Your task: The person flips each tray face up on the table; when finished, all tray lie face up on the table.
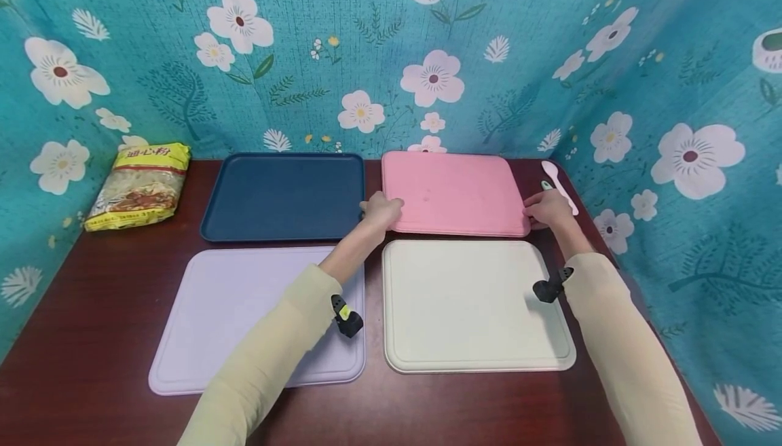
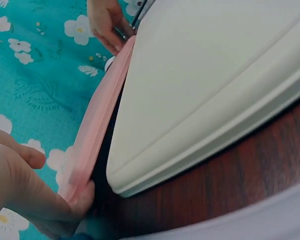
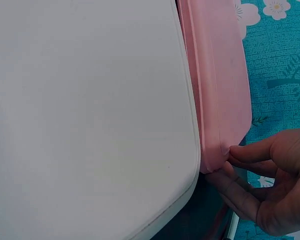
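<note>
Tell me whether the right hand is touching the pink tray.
Touching. The right wrist view shows it plainly: the right hand pinches the pink tray at one corner, with no gap there.

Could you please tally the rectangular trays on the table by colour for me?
Dark blue tray: 1
Pink tray: 1
Lavender tray: 1
Cream tray: 1
Total: 4 trays
</note>
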A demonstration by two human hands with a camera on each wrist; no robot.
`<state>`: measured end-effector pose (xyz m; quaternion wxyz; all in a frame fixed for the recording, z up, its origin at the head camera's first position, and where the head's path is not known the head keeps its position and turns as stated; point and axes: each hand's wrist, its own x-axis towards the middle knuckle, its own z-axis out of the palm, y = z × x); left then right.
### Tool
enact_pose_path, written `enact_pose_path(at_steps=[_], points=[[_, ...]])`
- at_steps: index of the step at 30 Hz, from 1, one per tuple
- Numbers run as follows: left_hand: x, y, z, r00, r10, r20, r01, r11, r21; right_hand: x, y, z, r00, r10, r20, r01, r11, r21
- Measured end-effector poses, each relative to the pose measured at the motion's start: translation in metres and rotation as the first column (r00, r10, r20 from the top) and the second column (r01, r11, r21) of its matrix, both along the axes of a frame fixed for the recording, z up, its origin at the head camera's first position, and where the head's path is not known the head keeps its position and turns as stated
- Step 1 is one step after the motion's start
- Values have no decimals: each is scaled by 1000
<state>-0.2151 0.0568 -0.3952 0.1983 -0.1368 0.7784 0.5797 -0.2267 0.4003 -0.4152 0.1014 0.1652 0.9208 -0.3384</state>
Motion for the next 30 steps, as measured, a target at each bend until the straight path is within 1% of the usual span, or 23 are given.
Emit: enact_pose_path(at_steps=[3, 5, 7, 10, 13, 15, 18, 21, 24, 27, 30], points=[[-2, -7, 0, 999, 36, -37, -32, 994, 107, 0, -1, 2, 1000, 7, 1, -7, 1000, 10], [-3, -12, 0, 997, 65, -43, -56, 980, 192, -1, -1, 3, 1000, 4, 4, -4, 1000, 10], [-4, -17, -1, 995, 94, -37, -81, 962, 262, -1, -1, 5, 1000, 8, 12, -8, 1000, 4], [-6, -24, -1, 990, 141, -13, -127, 927, 352, -3, 0, 5, 1000, 12, 23, -11, 999, -31], [-8, -29, -1, 985, 171, 22, -164, 895, 414, -4, 0, 5, 999, 29, 37, -27, 997, -70], [-10, -32, 0, 985, 164, 45, -168, 887, 429, -4, -1, 4, 998, 34, 45, -29, 995, -94], [-11, -37, 3, 988, 132, 87, -157, 878, 452, -4, -1, 4, 997, 40, 62, -32, 991, -128], [-13, -42, 8, 988, 98, 124, -147, 857, 494, -3, -2, 4, 997, 37, 72, -26, 989, -145], [-15, -46, 14, 986, 77, 148, -145, 834, 532, -4, -4, 4, 997, 28, 73, -17, 988, -154], [-18, -49, 21, 987, 64, 150, -136, 829, 543, -4, -8, 3, 997, 18, 77, -3, 984, -180], [-21, -52, 28, 986, 61, 154, -136, 830, 540, -4, -13, 2, 995, 12, 95, 9, 974, -225]])
